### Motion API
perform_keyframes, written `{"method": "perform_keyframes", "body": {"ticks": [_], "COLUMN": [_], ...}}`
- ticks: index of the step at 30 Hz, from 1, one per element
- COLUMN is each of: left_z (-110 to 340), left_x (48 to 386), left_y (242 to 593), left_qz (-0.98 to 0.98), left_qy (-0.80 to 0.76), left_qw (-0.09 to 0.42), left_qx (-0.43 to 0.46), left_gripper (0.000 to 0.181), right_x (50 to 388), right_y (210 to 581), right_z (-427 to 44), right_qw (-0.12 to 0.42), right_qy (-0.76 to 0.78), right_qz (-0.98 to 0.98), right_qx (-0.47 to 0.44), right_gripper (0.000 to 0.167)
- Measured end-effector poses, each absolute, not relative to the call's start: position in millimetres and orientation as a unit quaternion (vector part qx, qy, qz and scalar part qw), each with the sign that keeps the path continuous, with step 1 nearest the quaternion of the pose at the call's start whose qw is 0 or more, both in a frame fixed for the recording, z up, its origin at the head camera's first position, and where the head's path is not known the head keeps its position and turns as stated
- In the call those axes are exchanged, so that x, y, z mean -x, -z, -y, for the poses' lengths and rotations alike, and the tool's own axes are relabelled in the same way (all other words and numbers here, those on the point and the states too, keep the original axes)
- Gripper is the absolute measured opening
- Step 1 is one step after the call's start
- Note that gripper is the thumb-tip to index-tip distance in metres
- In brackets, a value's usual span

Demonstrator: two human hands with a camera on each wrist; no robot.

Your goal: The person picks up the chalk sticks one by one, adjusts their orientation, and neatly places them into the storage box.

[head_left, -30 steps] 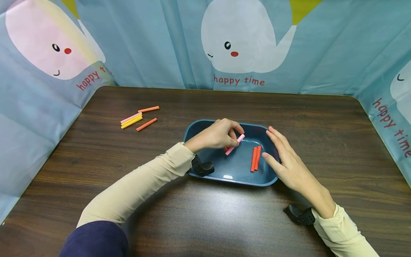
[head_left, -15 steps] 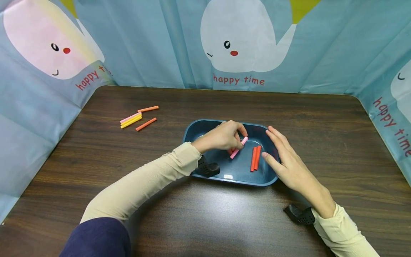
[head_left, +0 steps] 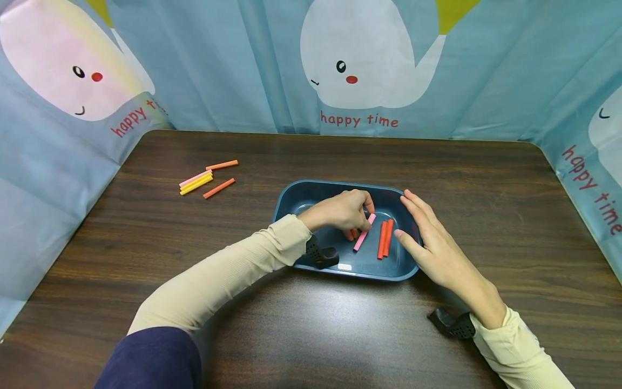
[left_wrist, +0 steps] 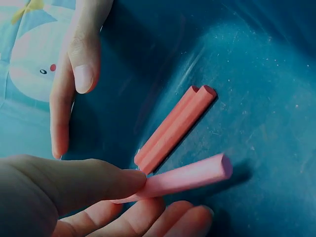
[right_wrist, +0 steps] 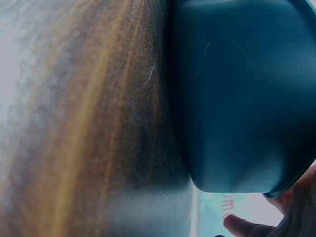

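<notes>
My left hand (head_left: 342, 210) is inside the blue tray (head_left: 311, 197) and pinches a pink chalk stick (head_left: 364, 233) between thumb and fingers. In the left wrist view the pink stick's free end points right, and a shadow lies beneath it. Two red chalk sticks (left_wrist: 173, 131) lie side by side on the tray floor, just right of the pink one in the head view. At the tray's right end my right hand (head_left: 434, 246) rests against the rim with its fingers straight. The right wrist view shows the tray's outer wall (right_wrist: 237, 98) close up.
On the dark wooden table (head_left: 243, 243), at the back left, lie two yellow chalk sticks (head_left: 196, 185) beside a pink stick (head_left: 195, 178). Near them are an orange stick (head_left: 222, 165) and a red-orange stick (head_left: 218, 189). A blue whale-print curtain (head_left: 218, 65) hangs behind the table.
My left hand has moved right and a little toward me inside the tray, bringing the pink chalk stick closer to the red pair. The right hand stays at the rim.
</notes>
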State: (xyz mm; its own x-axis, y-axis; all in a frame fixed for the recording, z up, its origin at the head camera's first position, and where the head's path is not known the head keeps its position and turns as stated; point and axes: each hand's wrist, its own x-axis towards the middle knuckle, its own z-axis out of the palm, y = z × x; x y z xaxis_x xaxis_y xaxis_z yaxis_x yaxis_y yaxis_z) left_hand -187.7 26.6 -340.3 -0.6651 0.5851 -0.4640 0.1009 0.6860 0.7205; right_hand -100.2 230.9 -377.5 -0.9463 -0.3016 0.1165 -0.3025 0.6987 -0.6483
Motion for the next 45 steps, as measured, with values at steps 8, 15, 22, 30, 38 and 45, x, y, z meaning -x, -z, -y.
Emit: {"method": "perform_keyframes", "body": {"ticks": [8,15,22,30,38,45], "left_z": [-35,-38,-34,-29,-17,-6], "left_x": [186,187,187,186,187,189], "left_y": [342,342,340,334,327,323], "left_qz": [-0.861,-0.87,-0.872,-0.873,-0.869,-0.866], "left_qy": [-0.318,-0.305,-0.306,-0.302,-0.311,-0.324], "left_qw": [0.342,0.334,0.313,0.303,0.282,0.263], "left_qx": [-0.199,-0.194,-0.219,-0.235,-0.262,-0.275], "left_gripper": [0.025,0.023,0.028,0.028,0.033,0.035], "right_x": [101,101,100,100,100,100], "right_y": [379,380,380,380,379,379], "right_z": [-231,-232,-232,-232,-232,-231], "right_qw": [-0.002,0.008,0.015,0.01,0.007,0.003], "right_qy": [-0.354,-0.355,-0.353,-0.353,-0.353,-0.354], "right_qz": [0.921,0.919,0.92,0.921,0.921,0.921], "right_qx": [-0.163,-0.169,-0.172,-0.167,-0.166,-0.164], "right_gripper": [0.066,0.066,0.065,0.066,0.066,0.067]}}
